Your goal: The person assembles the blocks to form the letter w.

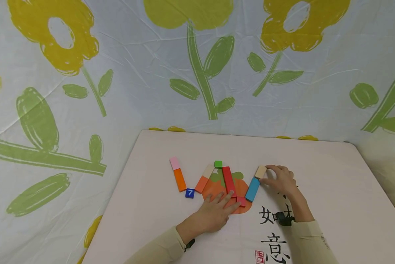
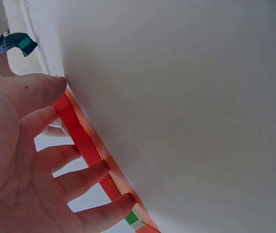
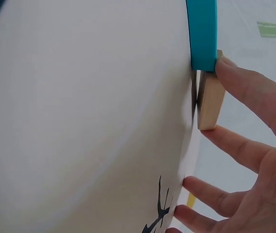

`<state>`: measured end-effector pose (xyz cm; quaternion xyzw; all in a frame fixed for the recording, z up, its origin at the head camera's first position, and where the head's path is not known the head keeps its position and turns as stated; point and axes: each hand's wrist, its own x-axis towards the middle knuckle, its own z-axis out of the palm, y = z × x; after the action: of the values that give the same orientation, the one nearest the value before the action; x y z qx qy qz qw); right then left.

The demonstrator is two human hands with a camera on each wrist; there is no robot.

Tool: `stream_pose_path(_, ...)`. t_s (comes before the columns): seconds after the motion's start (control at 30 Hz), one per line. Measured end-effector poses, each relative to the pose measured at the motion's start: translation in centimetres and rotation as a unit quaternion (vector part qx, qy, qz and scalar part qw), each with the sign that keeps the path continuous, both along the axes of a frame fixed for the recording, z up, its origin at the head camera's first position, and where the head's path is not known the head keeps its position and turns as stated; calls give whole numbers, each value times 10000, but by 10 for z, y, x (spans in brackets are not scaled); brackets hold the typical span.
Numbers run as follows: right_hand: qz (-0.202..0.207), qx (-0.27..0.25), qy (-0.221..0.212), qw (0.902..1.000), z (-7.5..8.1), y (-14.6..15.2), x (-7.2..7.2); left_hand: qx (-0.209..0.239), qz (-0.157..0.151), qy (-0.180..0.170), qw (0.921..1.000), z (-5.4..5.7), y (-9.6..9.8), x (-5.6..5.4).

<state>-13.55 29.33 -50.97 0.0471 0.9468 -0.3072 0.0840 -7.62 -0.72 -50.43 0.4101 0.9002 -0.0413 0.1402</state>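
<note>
My left hand (image 1: 214, 214) lies with fingers spread, its fingertips touching a long red block (image 1: 228, 179) and a short pinkish-red block (image 1: 241, 201). In the left wrist view those fingers look straight along the red blocks (image 2: 83, 141). At the right end of the zigzag, my right hand (image 1: 281, 180) pinches a plain wooden block (image 1: 260, 171) between thumb and index finger. The right wrist view has the thumb where the wooden block (image 3: 211, 102) meets a blue block (image 3: 203, 36), with the index fingertip at its other end. The remaining right fingers touch the table.
Leftward, the zigzag continues with a green block (image 1: 218, 164), a cream block (image 1: 208, 170), an orange-red block (image 1: 202, 184), a blue "7" block (image 1: 189, 193), an orange block (image 1: 180, 179) and a pink block (image 1: 174, 162). The white table (image 1: 151, 227) bears a printed orange fruit and black characters.
</note>
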Motion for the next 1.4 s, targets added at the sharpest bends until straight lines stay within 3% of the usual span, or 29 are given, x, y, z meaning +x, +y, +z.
stream_pose_path(1.13,6,179,-46,9998,3,-1,-2,211,-146,94,9996,-1,2,-7)
stream_pose_path(1.3,-55,36,39,10000,1,-1,-1,550,-157,185,9982,-4,-1,-9)
stream_pose_path(1.4,-47,-101,493,9987,0,-2,3,1034,-314,540,9927,-7,-10,-12)
